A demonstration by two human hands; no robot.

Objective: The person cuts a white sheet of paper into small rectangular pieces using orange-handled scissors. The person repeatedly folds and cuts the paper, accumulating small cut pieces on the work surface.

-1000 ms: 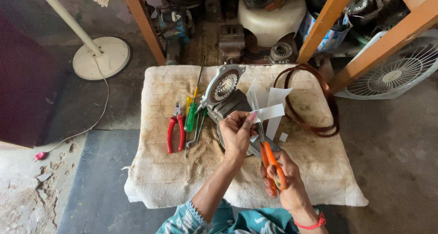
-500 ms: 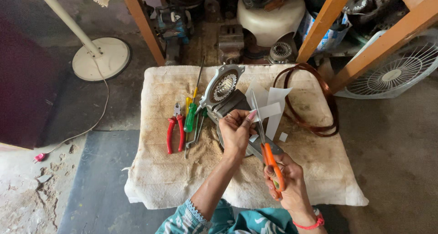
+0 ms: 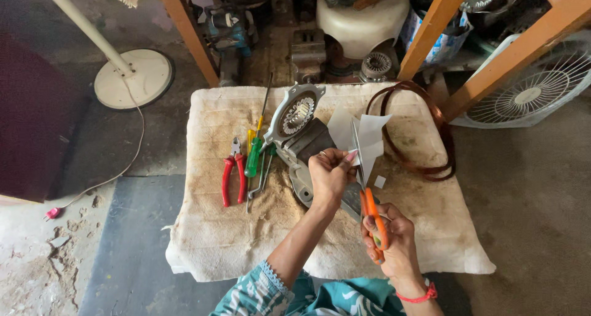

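Left hand [image 3: 329, 174] sits near frame centre, fingers pinched shut on the lower edge of a white paper sheet [image 3: 369, 137], holding it up off the cloth. The sheet fans out toward 12 o'clock from the hand, split in two flaps. Right hand [image 3: 389, 236] is at 5 o'clock of the left hand, closed around the orange handles of scissors [image 3: 373, 214]; the blades run up toward 12 o'clock into the paper between the flaps. Can't tell how far the blades are apart. A small white paper scrap [image 3: 380, 182] lies on the cloth just at 3 o'clock of the blades.

All this is over a beige towel [image 3: 221, 242] spread on the floor. Under and at 10 o'clock of the left hand lies a grey metal motor housing [image 3: 298, 122] with a round grille face, tilted. At 9 o'clock of it: a green-handled screwdriver [image 3: 253, 156], thin metal rods beside it, then red-handled pliers [image 3: 233, 177] further toward 9 o'clock, lying apart from the screwdriver. A coil of copper wire [image 3: 431, 137] lies at 2 o'clock of the hands, on the towel's far right part.

Off the towel: white fan base [image 3: 132, 79] with pole at 10 o'clock, white fan grille [image 3: 529, 91] at 2 o'clock, wooden frame legs [image 3: 188, 36] along the top.
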